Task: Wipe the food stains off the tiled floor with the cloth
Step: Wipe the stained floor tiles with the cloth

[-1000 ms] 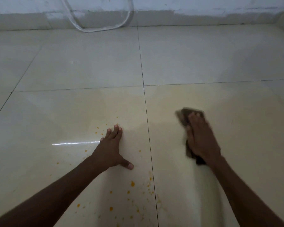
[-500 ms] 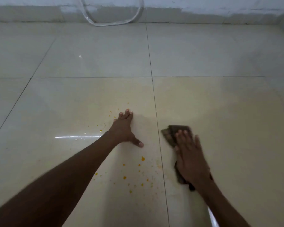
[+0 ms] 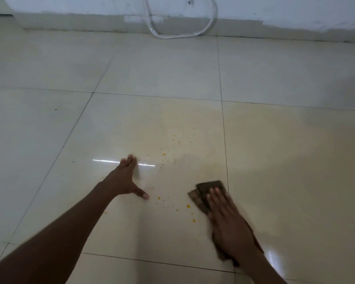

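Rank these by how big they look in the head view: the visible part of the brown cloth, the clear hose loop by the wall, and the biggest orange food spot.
1. clear hose loop, widest span even though farthest away.
2. brown cloth, partly hidden under the right hand, so its full size is unsure.
3. orange food spot, tiny.

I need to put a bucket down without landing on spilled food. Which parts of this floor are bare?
Bare: the tile right of the grout line beside the cloth, and the far tiles toward the wall. Crowded: orange stains between left hand and right hand.
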